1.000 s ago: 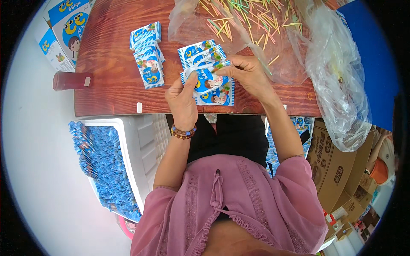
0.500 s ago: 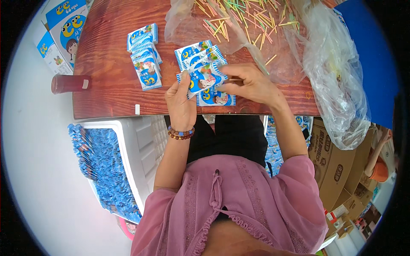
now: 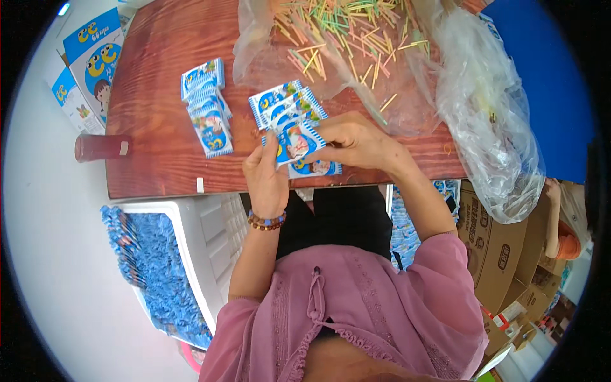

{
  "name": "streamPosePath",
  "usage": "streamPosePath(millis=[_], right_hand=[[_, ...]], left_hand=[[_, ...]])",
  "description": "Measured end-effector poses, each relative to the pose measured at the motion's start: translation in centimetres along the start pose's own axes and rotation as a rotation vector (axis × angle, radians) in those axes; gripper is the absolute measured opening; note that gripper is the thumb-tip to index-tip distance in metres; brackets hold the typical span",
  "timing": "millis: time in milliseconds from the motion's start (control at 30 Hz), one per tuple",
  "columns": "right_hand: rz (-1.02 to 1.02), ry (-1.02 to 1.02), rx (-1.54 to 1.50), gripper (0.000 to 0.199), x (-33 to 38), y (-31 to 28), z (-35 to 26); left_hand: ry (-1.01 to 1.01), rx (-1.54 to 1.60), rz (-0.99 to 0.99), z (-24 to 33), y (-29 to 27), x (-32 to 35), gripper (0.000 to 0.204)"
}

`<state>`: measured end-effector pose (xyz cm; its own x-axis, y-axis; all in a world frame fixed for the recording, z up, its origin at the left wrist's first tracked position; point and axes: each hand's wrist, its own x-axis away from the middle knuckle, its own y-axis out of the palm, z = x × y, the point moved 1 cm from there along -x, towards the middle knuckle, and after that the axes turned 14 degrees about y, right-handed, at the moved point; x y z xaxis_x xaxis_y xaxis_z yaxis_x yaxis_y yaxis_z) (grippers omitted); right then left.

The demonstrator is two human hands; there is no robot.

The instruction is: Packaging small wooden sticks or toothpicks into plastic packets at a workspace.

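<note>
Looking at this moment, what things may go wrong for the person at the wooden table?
First, the small packet pinched in the left hand, with the right hand close to it, might slip and disturb the overlapping packets just beyond.
Second, the reddish container at the left edge of the table could perhaps be knocked off.
Third, the loose sticks might scatter if the clear plastic is tugged.

1. The left hand (image 3: 264, 181) pinched a blue-and-white packet (image 3: 296, 142) above a reddish wooden tabletop (image 3: 149, 134); the right hand (image 3: 363, 143) was at the packet's right edge.
2. Overlapping packets (image 3: 280, 99) lay beneath and beyond it; a second row (image 3: 207, 105) lay left.
3. Pastel sticks (image 3: 352, 65) lay scattered beyond, on clear plastic (image 3: 414, 114).
4. Below left, a white box (image 3: 219, 232) held blue packets (image 3: 156, 254).
</note>
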<state>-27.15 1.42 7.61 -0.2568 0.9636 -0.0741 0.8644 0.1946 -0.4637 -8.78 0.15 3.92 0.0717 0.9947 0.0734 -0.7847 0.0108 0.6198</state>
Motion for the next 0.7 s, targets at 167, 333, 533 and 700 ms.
streamPosePath(millis=[167, 333, 533, 700], right_hand=[[0.032, -0.068, 0.184, 0.014, 0.3, -0.2, -0.2], [-0.076, -0.005, 0.02, 0.014, -0.3, -1.3, -0.6], [0.44, 0.51, 0.041, 0.021, -2.8, -8.5, 5.5], [0.465, 0.422, 0.405, 0.025, -5.4, -11.2, 8.2]], left_hand=[[0.05, -0.071, 0.032, 0.0, 0.5, 0.0, 0.024], [0.154, -0.136, 0.076, 0.1, 0.1, 0.1, 0.022], [0.399, -0.471, 0.144, 1.3, -3.0, 0.1, 0.02], [0.508, -0.877, 0.023, 1.7, -4.8, 1.2, 0.02]])
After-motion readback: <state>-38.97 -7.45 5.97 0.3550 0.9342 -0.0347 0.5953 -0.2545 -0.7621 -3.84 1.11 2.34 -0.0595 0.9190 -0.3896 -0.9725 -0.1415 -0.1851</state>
